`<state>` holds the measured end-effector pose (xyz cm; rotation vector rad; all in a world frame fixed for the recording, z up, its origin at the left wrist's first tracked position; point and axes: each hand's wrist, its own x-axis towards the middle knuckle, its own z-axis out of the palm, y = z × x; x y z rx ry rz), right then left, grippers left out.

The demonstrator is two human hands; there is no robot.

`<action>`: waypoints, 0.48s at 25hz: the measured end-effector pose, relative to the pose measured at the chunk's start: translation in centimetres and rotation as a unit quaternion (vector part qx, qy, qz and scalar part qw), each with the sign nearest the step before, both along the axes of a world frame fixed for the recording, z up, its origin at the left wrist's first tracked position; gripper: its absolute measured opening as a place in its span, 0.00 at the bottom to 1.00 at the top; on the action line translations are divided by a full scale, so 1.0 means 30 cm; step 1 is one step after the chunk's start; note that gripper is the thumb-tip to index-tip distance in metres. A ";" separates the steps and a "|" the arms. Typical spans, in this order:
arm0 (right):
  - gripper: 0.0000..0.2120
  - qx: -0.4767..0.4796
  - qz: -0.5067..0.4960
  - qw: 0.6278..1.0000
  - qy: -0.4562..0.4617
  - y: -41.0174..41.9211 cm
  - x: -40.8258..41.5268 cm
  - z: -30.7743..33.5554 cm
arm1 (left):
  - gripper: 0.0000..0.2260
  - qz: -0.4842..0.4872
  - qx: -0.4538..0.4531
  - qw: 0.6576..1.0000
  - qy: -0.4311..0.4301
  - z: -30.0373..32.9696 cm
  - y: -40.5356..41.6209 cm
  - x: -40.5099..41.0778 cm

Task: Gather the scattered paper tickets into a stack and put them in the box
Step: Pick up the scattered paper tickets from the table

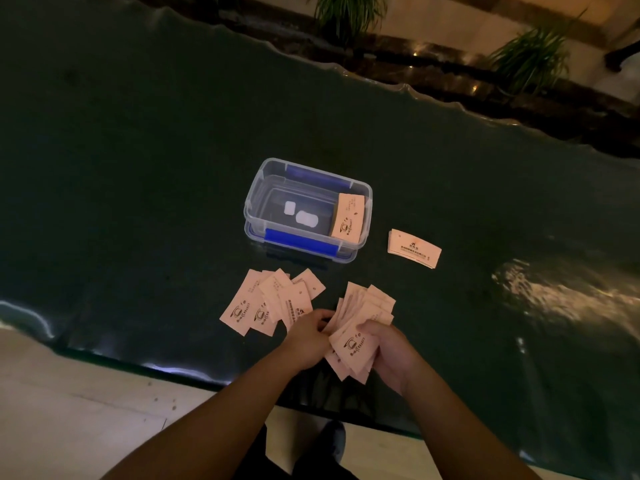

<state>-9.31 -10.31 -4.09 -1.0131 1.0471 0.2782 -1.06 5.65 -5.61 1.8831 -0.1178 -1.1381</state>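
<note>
While the right hand [389, 355] grips the fanned tickets [360, 327], the left hand [310, 336] pinches their edge; square them before collecting the loose pile [266, 303].

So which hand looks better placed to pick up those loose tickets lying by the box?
Probably the left hand: it already rests at the edge of the loose tickets, while the right hand is full, gripping the fanned bundle.

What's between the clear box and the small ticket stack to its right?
Nothing: in the head view, only bare dark table separates the box from the small ticket stack.
</note>
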 end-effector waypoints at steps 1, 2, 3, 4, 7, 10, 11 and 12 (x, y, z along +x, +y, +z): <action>0.20 0.003 0.003 1.000 0.000 0.005 0.004 0.002 | 0.23 0.005 -0.011 1.000 0.018 0.003 0.002 -0.003; 0.21 0.006 0.000 1.000 0.002 0.008 0.004 0.001 | 0.23 0.009 -0.023 0.999 0.030 0.005 0.005 -0.007; 0.21 0.010 -0.004 1.000 0.004 0.010 0.002 0.000 | 0.22 0.010 -0.034 0.999 0.031 0.008 0.009 -0.012; 0.22 0.017 -0.006 1.000 0.007 0.011 0.001 -0.001 | 0.21 0.008 -0.040 0.999 0.021 0.009 0.016 -0.017; 0.24 0.029 0.013 0.999 0.008 0.022 0.006 0.002 | 0.16 0.010 -0.022 0.999 -0.034 0.007 0.044 -0.022; 0.25 0.025 0.031 0.999 -0.002 0.041 0.029 0.009 | 0.13 0.076 0.032 0.992 -0.098 0.008 0.093 -0.023; 0.26 0.020 0.038 0.999 -0.004 0.045 0.040 0.011 | 0.13 0.105 0.050 0.987 -0.114 0.009 0.111 -0.022; 0.27 0.015 0.050 0.999 -0.006 0.050 0.051 0.016 | 0.14 0.128 0.066 0.982 -0.123 0.010 0.126 -0.023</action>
